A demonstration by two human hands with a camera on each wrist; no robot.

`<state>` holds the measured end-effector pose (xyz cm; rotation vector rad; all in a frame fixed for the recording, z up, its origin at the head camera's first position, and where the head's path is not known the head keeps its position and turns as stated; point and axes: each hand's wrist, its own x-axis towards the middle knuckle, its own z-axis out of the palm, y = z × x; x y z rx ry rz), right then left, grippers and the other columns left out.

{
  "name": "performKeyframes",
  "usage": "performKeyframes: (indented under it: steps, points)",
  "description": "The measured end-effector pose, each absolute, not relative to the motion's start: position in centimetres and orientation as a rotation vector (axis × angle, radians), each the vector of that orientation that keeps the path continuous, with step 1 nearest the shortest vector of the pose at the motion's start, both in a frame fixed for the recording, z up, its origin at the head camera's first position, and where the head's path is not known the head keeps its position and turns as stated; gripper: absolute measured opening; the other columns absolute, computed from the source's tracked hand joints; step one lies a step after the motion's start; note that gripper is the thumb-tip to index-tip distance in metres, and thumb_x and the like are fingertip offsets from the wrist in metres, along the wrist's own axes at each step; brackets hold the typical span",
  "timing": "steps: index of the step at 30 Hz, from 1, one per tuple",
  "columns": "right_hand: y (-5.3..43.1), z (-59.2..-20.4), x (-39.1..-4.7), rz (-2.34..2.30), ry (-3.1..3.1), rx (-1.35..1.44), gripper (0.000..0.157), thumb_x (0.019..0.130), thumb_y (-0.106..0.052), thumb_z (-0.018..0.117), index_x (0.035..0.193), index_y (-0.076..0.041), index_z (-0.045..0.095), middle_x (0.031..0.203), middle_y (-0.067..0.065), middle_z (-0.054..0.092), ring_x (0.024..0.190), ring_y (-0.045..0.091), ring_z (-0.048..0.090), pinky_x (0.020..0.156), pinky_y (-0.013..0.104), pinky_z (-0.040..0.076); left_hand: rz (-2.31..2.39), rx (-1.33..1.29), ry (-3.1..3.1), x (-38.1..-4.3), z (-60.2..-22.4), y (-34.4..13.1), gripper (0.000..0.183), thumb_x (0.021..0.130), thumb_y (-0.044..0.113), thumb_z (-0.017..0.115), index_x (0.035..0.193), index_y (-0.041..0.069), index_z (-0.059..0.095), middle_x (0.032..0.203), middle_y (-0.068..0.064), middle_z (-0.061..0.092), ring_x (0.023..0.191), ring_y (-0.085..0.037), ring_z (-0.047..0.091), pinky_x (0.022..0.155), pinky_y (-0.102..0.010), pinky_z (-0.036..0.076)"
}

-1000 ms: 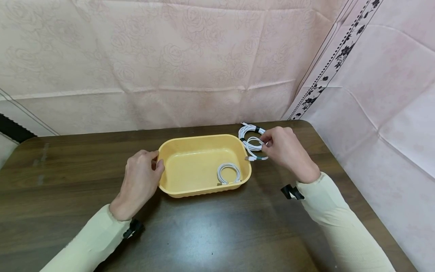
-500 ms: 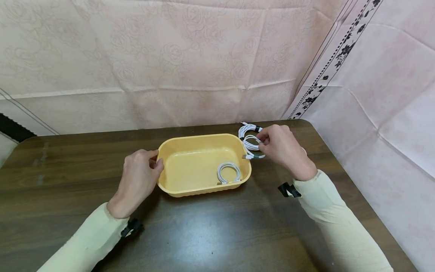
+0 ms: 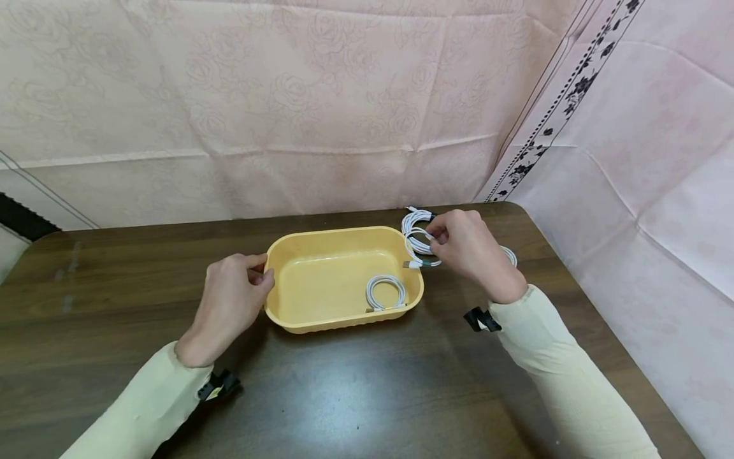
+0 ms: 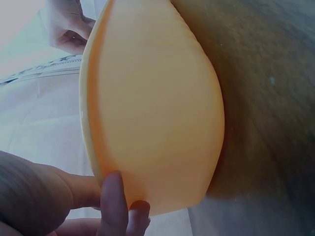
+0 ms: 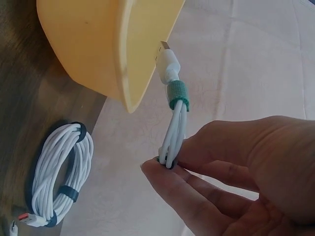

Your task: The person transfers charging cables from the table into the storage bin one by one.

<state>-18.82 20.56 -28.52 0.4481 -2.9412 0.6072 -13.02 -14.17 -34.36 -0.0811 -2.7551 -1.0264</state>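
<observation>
My left hand [image 3: 234,298] grips the left rim of a yellow plastic tray [image 3: 309,327], its thumb and fingertips on either side of the wall in the left wrist view. At the tray's right end, my right hand [image 3: 469,250] pinches a small coiled white USB cable [image 5: 175,129] between thumb and fingers. A green tie [image 5: 178,95] wraps this cable, and its plug [image 5: 168,63] points at the tray's rim. Inside the tray, near the front right corner, lies another coiled white cable [image 3: 371,294].
A larger white cable coil with black ties [image 5: 43,182] lies on the table behind the tray's right end. More white cable [image 3: 509,254] shows beyond my right wrist, mostly hidden. Floral cloth [image 3: 321,127] hangs along the back and right edges of the wooden table [image 3: 143,255].
My right hand has moved slightly left with the pinched cable, bringing its plug over the tray's right rim. White cable now shows beyond my right wrist. My left hand keeps its grip.
</observation>
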Motion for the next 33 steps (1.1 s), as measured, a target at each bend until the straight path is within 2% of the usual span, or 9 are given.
performKeyframes:
  steps: [21,33]
  points:
    - [19.2,-28.8,-19.3,0.59,-2.969,0.465,0.023,0.085,0.0,0.061,0.094,-0.008,0.08,0.079,0.003,0.07,0.073,0.017,0.059,0.067,0.032,0.048,-1.049,-0.077,-2.791,-13.0,-34.1,-14.3,0.035,0.093,0.007,0.064,0.123,-0.009,0.069,0.095,-0.021,0.075,0.077,-0.024,0.069,0.051,-0.022,0.05]
    - [18.7,-29.0,-19.5,0.555,-2.948,0.505,0.019,0.083,0.002,0.061,0.086,-0.008,0.077,0.069,0.0,0.059,0.068,0.017,0.052,0.063,0.031,0.042,-1.044,-0.071,-2.797,-13.0,-34.1,-14.3,0.035,0.094,0.008,0.064,0.124,-0.009,0.068,0.096,-0.021,0.075,0.077,-0.024,0.069,0.051,-0.022,0.05]
